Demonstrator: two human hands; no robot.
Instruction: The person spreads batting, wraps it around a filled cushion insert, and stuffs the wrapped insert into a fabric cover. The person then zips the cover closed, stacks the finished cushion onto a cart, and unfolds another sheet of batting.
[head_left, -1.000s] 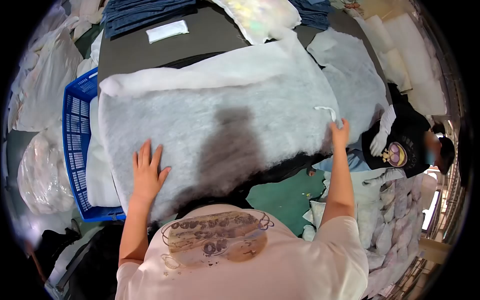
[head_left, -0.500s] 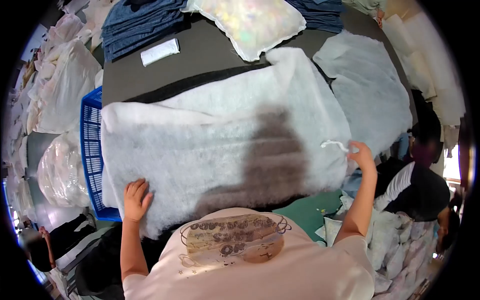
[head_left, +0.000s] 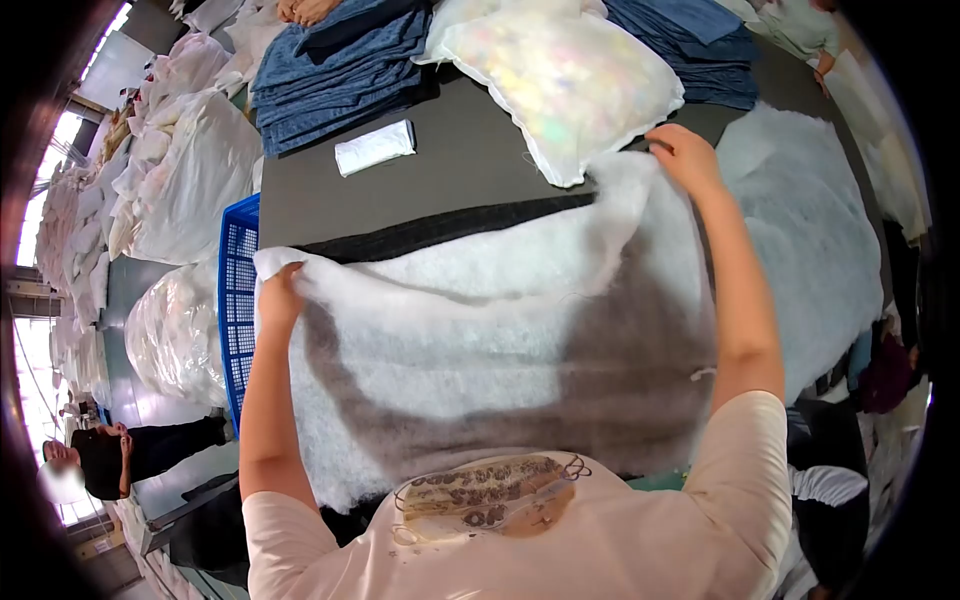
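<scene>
A wide sheet of fluffy white batting [head_left: 440, 350] lies across the table in front of me, its far edge folded over towards me. My left hand [head_left: 281, 287] is closed on the batting's far left corner, with the fingers partly hidden under the fold. At the far right corner, my right hand [head_left: 684, 158] has its fingers pinched together at the batting's edge, near a stuffed translucent white bag [head_left: 565, 90]. Dark fabric [head_left: 450, 228] shows beyond the batting's far edge. A small twisted white strip [head_left: 703, 374] lies beside my right forearm.
Stacks of folded blue fabric [head_left: 340, 75] and a white packet [head_left: 375, 148] rest on the dark table [head_left: 300, 195]. More batting [head_left: 800, 240] lies at the right. A blue plastic basket [head_left: 239, 300] stands at the left edge. A person [head_left: 130, 450] stands at far left.
Both hands have moved away from my body to the batting's far corners. My left hand went from lying flat to gripping. The far edge is now folded more towards me.
</scene>
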